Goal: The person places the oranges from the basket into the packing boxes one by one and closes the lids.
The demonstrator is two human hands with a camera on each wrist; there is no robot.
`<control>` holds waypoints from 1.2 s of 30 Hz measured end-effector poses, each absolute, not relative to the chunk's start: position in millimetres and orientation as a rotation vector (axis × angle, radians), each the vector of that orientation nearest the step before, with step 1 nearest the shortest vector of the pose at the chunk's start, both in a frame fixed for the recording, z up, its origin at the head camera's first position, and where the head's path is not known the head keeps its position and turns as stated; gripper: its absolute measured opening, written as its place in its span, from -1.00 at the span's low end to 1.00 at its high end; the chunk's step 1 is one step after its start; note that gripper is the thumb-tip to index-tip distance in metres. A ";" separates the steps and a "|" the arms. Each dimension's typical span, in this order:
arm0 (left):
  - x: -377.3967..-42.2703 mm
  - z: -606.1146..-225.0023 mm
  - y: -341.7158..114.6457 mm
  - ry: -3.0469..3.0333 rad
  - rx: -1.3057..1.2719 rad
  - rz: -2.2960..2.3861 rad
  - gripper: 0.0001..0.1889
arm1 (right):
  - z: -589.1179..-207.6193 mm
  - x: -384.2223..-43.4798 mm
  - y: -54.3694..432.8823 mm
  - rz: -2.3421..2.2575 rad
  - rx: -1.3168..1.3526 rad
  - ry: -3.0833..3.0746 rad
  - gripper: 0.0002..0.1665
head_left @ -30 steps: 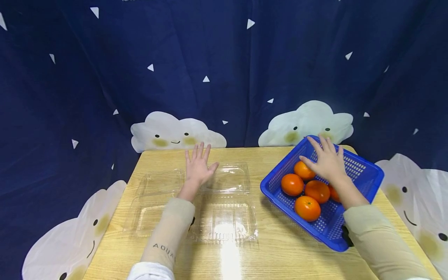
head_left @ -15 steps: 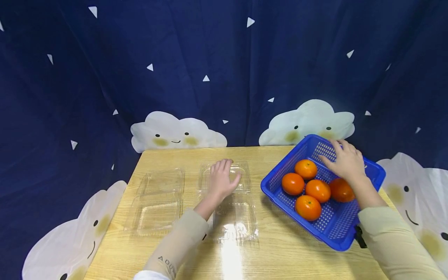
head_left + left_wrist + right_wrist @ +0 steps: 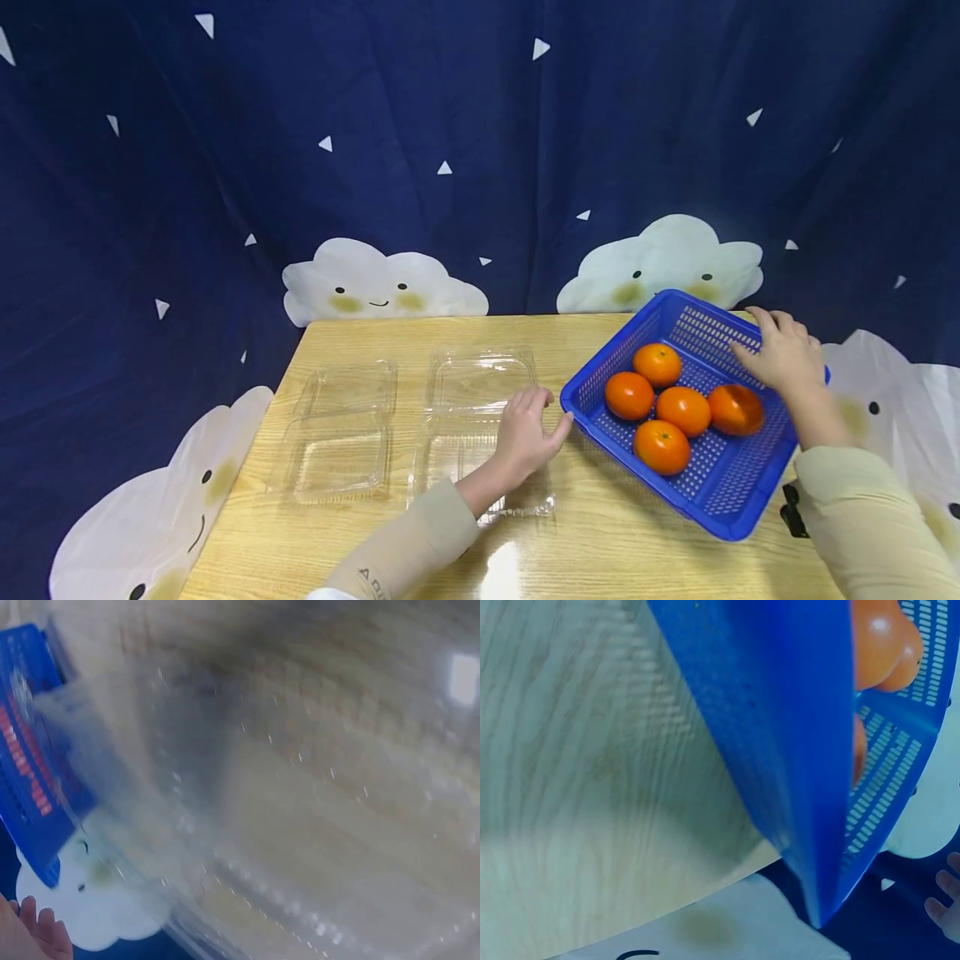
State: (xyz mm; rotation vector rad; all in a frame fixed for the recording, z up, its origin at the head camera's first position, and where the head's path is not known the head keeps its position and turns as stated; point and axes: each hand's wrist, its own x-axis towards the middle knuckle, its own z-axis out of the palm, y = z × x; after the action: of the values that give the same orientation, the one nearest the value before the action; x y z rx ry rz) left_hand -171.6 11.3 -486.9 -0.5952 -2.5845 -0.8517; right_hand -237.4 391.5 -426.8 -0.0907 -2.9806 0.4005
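Note:
A blue plastic basket (image 3: 720, 475) with perforated walls stands at an angle on the right of the table. Several oranges (image 3: 662, 447) lie in its left and middle part. My left hand (image 3: 527, 435) is at the basket's left corner, thumb tip right at the rim and fingers bent toward it. Over the right rim is my right hand (image 3: 789, 354), thumb spread from loosely bent fingers. In the right wrist view, fingertips (image 3: 946, 889) show beside the basket (image 3: 780, 750). Neither hand holds anything.
Under my left forearm lies a clear hinged plastic box (image 3: 480, 379), lid laid back. Another clear box (image 3: 341, 454) lies opened to its left. A dark blue curtain (image 3: 495, 150) with clouds hangs behind the wooden table (image 3: 600, 550).
My left hand has moved right and nearer, from above the clear boxes to the basket's left corner. My right hand has moved right, from over the oranges to the right rim.

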 end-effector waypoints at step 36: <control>-116.3 -511.3 66.5 -2.749 -0.510 -1.162 -0.62 | -465.2 -210.1 447.1 0.454 -0.350 -3.096 -0.10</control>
State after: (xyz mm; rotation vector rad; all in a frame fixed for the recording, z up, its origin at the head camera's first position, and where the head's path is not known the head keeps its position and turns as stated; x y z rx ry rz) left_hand -116.3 66.5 -511.3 -0.5097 -2.7486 -1.1620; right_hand -210.1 447.1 -465.2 -0.3496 -3.0957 0.4537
